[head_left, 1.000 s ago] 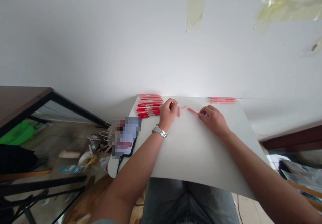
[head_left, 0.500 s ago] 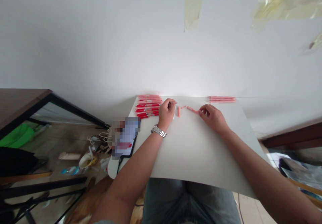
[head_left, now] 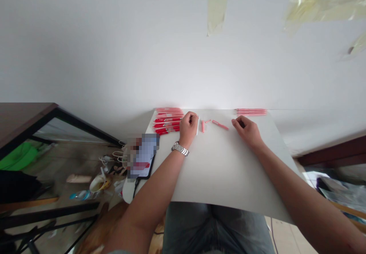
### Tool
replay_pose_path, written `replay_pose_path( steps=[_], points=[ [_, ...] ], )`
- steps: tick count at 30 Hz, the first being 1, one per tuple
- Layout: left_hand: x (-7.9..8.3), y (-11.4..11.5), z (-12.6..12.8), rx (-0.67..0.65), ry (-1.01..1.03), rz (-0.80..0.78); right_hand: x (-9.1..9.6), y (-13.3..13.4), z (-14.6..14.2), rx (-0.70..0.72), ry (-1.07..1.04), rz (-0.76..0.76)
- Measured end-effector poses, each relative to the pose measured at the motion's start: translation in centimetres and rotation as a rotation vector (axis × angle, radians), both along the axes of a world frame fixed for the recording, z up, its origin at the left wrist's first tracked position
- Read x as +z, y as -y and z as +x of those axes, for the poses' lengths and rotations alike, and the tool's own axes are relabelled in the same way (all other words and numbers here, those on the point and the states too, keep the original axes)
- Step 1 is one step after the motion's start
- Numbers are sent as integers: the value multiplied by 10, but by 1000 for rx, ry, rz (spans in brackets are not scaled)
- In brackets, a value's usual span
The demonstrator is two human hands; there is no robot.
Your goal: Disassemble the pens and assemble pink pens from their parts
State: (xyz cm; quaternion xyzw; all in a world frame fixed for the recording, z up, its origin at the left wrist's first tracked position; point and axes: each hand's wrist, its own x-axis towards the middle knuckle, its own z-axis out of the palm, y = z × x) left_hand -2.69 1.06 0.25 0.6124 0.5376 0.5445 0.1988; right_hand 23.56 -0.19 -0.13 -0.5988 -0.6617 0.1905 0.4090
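Observation:
My left hand (head_left: 188, 128), with a metal watch on its wrist, is curled closed near the back of the white table (head_left: 220, 166). A thin white stick (head_left: 198, 125) shows along its right side; I cannot make out how the fingers meet it. Right of that lie a short pink tube (head_left: 203, 126), a small pink piece (head_left: 208, 121) and a longer pink pen barrel (head_left: 220, 125). Just right of the barrel, apart from it, is my right hand (head_left: 248, 131), its fingers loosely bent and nothing visible in them.
Several red and pink pens (head_left: 168, 120) lie in a row left of my left hand. More pink pens (head_left: 251, 112) lie by the wall at the back right. A phone (head_left: 144, 157) with a cable rests at the left edge. A dark-framed table (head_left: 28, 113) stands further left.
My right hand has let go of the pink pen barrel and drawn back to the right. The barrel now lies on the table. My left hand has hardly moved.

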Motion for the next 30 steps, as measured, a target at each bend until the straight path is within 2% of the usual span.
replay_pose_path(
  steps=[12,18,25,30],
  points=[
    [0,1,0,5,-9,-4,1,1,-1,8,-15,-14],
    [-1,0,1,3,-8,-1,-4,-1,-1,63,-11,3],
    [1,3,2,5,-67,-2,-8,-4,-3,134,124,137],
    [2,6,3,-19,-106,-22,-15,-7,-1,172,212,145]
  ],
)
